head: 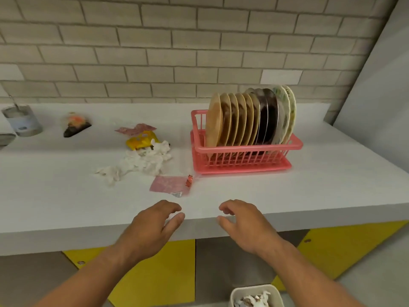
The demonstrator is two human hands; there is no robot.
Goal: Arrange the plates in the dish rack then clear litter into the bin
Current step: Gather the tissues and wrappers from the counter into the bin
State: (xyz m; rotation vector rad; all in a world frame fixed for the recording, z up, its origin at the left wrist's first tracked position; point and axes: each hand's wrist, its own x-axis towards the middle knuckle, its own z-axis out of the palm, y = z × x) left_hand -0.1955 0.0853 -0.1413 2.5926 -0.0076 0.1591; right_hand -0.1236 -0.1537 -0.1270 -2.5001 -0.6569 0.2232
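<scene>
**Plates racked, litter next: both hands empty at the table's edge**

Head view: the plates (241, 118) stand on edge in a tight row in the pink dish rack (247, 148), right of centre on the white table (287, 196). That half of the task looks finished.

The litter lies left of the rack. A flat pink wrapper (170, 183) is nearest the front edge. A spread of crumpled white tissue (141, 162) lies behind it. A yellow wrapper (141, 141) touches the tissue's far side, and a reddish wrapper (135, 129) sits behind that. Farther to the upper left lie a dark-tipped food packet (76, 125) and a tin can (23, 120).

The bin (252, 287) is on the floor at the bottom edge, right of centre, with some scraps inside.

The left hand (152, 222) and right hand (241, 222) hover over the table's front edge, palms down. Each grip is loose, with fingers slightly curled around nothing.

The step in hand appears to be the first pick of litter, and the pink wrapper lies just beyond the left hand. It lies flat, so a fingertip should probably slide under one edge before pinching. The tissue is loose and scattered. Gathering it inward with both hands before lifting should keep shreds from trailing off. The load should be carried low over the bin and released inside its rim. The rack is close by, and a careless sweep could knock it.
</scene>
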